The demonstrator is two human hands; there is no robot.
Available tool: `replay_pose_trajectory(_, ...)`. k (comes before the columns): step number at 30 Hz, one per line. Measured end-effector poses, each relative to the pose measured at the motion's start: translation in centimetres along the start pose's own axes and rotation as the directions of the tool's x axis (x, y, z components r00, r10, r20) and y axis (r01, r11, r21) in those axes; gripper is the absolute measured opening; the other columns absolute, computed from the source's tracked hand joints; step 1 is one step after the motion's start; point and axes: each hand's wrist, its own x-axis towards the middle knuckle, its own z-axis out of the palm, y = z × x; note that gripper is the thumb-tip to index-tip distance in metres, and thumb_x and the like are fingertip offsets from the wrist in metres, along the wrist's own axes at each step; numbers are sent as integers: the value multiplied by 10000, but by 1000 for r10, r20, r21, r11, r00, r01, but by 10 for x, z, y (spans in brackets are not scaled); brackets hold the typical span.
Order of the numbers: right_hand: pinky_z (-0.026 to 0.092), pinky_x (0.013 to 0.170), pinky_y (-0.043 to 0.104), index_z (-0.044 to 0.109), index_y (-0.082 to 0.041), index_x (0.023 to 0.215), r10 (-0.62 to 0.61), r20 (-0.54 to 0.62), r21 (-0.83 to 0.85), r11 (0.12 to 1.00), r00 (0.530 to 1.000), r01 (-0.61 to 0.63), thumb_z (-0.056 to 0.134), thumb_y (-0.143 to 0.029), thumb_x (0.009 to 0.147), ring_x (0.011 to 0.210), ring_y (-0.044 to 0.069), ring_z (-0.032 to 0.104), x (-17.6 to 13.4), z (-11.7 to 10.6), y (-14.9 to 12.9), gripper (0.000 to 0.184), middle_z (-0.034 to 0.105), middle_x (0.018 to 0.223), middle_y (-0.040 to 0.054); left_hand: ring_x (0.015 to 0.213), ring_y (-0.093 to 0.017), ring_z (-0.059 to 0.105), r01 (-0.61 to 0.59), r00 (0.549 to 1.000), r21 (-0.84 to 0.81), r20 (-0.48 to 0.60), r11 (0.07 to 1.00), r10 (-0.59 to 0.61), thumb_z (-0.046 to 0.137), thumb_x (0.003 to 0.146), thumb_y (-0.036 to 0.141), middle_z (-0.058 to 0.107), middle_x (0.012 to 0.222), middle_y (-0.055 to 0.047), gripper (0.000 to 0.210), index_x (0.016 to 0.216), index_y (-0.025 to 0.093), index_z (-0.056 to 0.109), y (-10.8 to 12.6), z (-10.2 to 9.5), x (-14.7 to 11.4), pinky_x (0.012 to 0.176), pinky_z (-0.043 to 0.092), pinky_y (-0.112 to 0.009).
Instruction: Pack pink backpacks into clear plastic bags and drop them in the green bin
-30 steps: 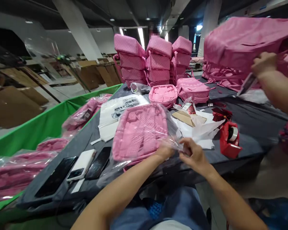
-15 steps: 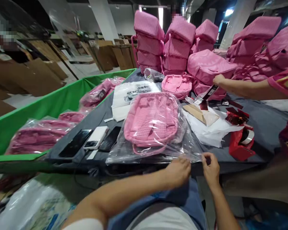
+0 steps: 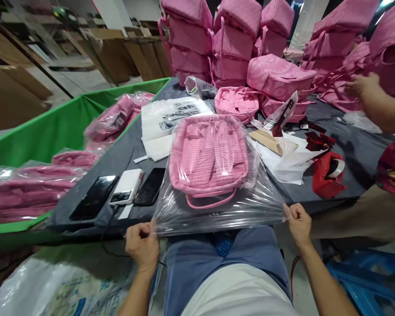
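Note:
A pink backpack (image 3: pixel 209 158) lies flat on the table in front of me, inside a clear plastic bag (image 3: pixel 217 221). The bag's near edge is stretched taut over the table's front edge. My left hand (image 3: pixel 143 245) pinches the bag's left corner. At the right corner, my right hand (image 3: pixel 298 224) is closed on the plastic, fingers pressed together. The backpack's handle loop points toward me under the film.
A green-lined bin (image 3: pixel 69 118) with bagged pink bags stands at left. Two dark phones, a white power bank (image 3: pixel 127 186), white printed bags (image 3: pixel 171 123), and a red tape dispenser (image 3: pixel 329 175) lie around. Stacked pink bags (image 3: pixel 191 44) stand behind. A co-worker's hand (image 3: pixel 365 85) is at right.
My left hand has moved from near the right hand to the bag's left corner, and the bag's edge is now spread taut. The co-worker's hand has moved right, leaving the tagged packet.

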Motion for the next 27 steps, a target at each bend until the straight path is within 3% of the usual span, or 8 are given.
replay_pose_trajectory(3,364,473,258,297,-265,636,142,-51,35,990,989,-140,717,-635,831,464,112,427,2,-5,4,592,329,566,-86,572,-144,464,-40,999,-123,6,992,41,643,905,445,462,610,41,440,602,234,403,7,-12,-32,609,397,-289)
replay_pose_trajectory(7,383,513,260,508,-238,759,36,0,-215,976,999,-35,689,-615,831,603,140,477,-8,-21,8,424,504,703,-22,623,-147,568,-141,986,-188,66,972,156,719,868,384,595,672,11,391,607,212,484,0,-32,-60,641,459,-289)
replay_pose_trajectory(11,376,532,270,485,-242,710,140,138,-228,968,981,-106,709,-570,812,584,140,450,-21,-54,7,410,472,651,-28,551,-124,505,171,983,-229,109,958,-149,755,800,493,502,595,49,477,601,224,415,-22,-53,-72,575,451,-266)
replay_pose_trajectory(13,428,571,285,470,-244,696,240,222,-102,970,945,-222,757,-560,765,598,151,484,-23,-70,5,432,492,650,-22,519,-118,465,312,910,-167,336,935,-243,734,773,564,463,547,54,508,572,225,413,-36,-64,-74,541,425,-255)
replay_pose_trajectory(16,550,713,373,517,-248,742,379,294,172,882,878,-438,783,-596,693,751,217,611,-15,-82,-2,441,592,758,22,646,-190,625,423,675,-76,691,903,-258,775,606,666,659,650,-6,494,593,224,554,-52,-78,-65,607,507,-279)
replay_pose_trajectory(21,558,680,387,637,-236,946,605,400,-24,758,689,-652,699,-780,661,798,260,671,8,-49,-17,617,692,850,76,989,-321,723,709,526,-125,750,694,-402,704,604,820,774,1047,-117,668,886,215,701,-26,-64,-31,816,588,-387)
replay_pose_trajectory(24,470,576,317,637,-219,828,537,385,-306,841,750,-446,582,-880,688,674,220,606,10,-17,-22,678,653,728,59,900,-291,712,684,523,-127,772,719,-361,608,640,912,769,927,-113,776,915,195,715,11,-39,-18,804,567,-380)
replay_pose_trajectory(27,389,538,318,548,-243,666,381,318,-495,848,868,-191,430,-933,727,554,193,507,7,5,-22,703,551,574,31,674,-204,624,593,650,-179,682,785,-335,576,696,890,683,713,-46,705,766,194,666,33,-17,-15,652,503,-308)
